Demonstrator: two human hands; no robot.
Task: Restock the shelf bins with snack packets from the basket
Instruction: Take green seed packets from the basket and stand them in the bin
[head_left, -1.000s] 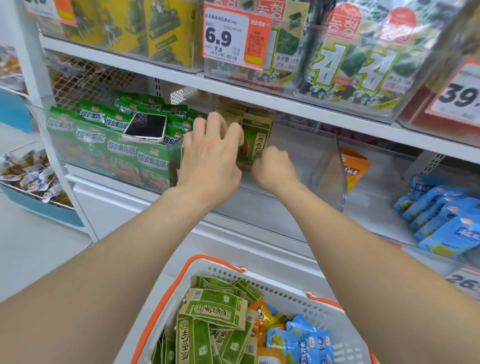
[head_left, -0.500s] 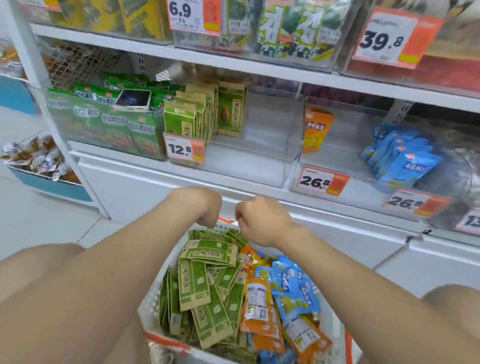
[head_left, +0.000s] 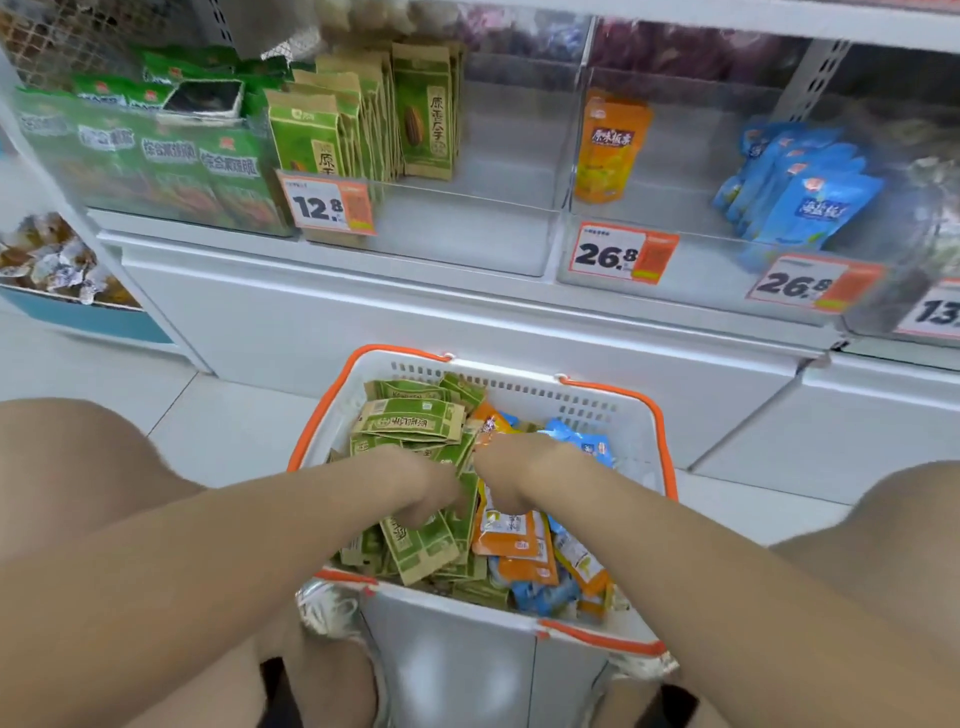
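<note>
**Head view: both hands down in the snack basket**

Left hand (head_left: 431, 493) and right hand (head_left: 506, 475) reach among green packets (head_left: 415, 545) in the basket (head_left: 613, 415) — fingers buried, so their grip cannot be told. Best gather aligned green packets for the half-filled bin (head_left: 467, 218) above.

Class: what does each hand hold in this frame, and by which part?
Cannot be told: left hand and right hand are down among the basket's packets, fingers hidden.
</note>
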